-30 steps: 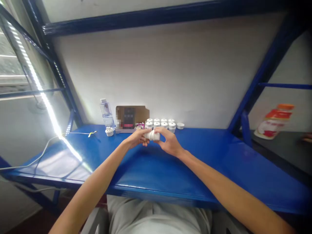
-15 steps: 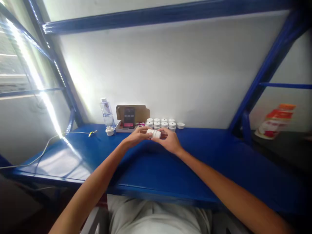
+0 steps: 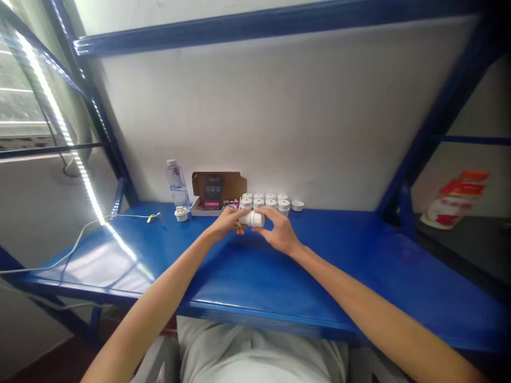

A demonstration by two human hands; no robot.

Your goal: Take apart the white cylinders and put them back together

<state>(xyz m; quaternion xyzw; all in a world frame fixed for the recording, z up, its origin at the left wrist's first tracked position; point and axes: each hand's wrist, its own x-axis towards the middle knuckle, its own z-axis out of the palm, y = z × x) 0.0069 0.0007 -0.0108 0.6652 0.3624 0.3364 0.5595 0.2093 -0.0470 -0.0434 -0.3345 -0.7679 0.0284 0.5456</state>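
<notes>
A white cylindrical plastic piece with a ridge round it lies sideways between my two hands, above the blue table. My left hand is closed on its left end, with the thumb along the top and the other fingers partly hidden. The right end is pinched between the thumb and fingers of my right hand. Just behind the hands, several similar white round pieces stand in rows, with a dark spot on some tops. A shallow white cup-like part sits at the right of the rows.
An open cardboard box with a dark item inside stands by the wall. Left of it are a clear bottle and a white fitting. A cable crosses the table's left side. A red-and-white container is far right.
The white piece has turned slightly in my hands. My right fingers now lie over its right end, and my left thumb has shifted along the left end. The view has moved slightly.
</notes>
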